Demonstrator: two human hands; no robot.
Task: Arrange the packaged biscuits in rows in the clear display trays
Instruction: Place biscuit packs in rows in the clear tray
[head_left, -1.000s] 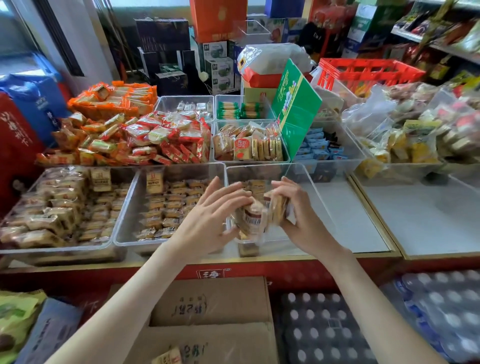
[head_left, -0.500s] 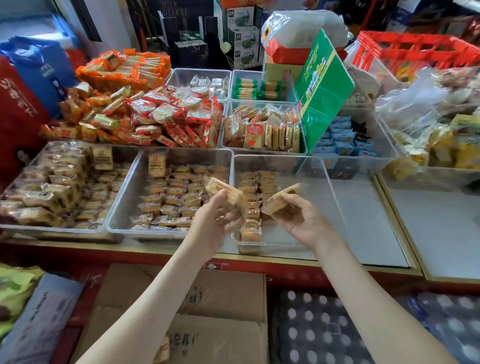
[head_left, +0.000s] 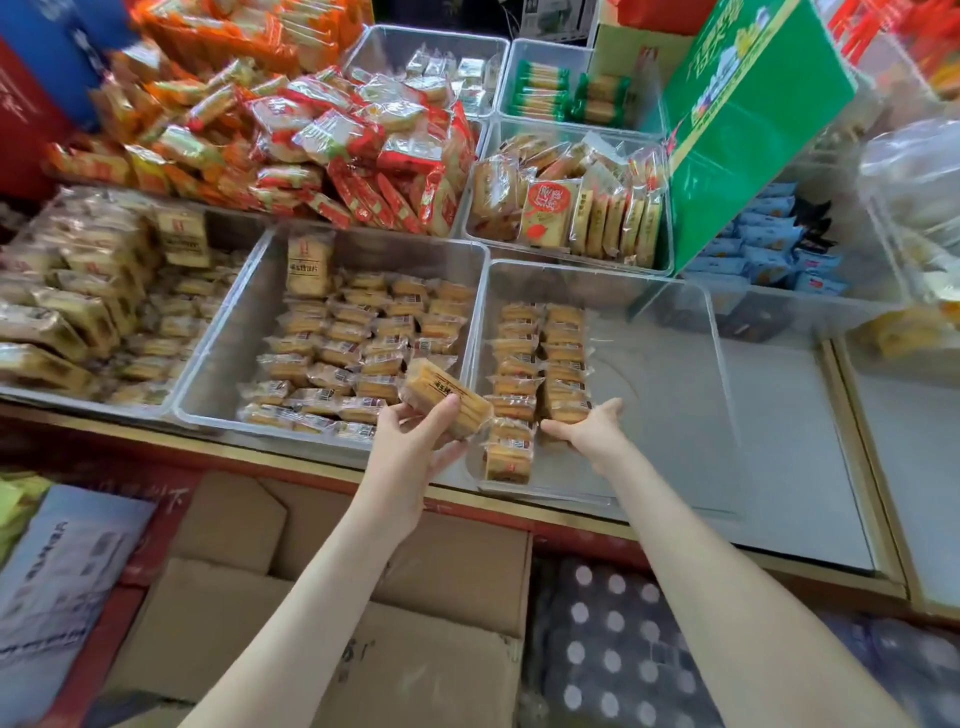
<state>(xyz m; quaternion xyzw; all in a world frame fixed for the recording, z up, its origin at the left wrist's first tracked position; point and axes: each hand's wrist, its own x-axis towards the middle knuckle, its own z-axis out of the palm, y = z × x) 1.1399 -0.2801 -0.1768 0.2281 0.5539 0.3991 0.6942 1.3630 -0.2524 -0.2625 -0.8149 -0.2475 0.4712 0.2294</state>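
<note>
Clear tray | left hand grip clamped on biscuit packet | right hand grip hidden, cannot tell

The right half of the right-hand clear tray lies bare, open from above and from the near side. Two rows of biscuit packets fill its left part, the right hand at their near end. A tilted green carton stands at its far right corner. The left hand holds a biscuit packet over the wall beside the packed middle tray
</note>
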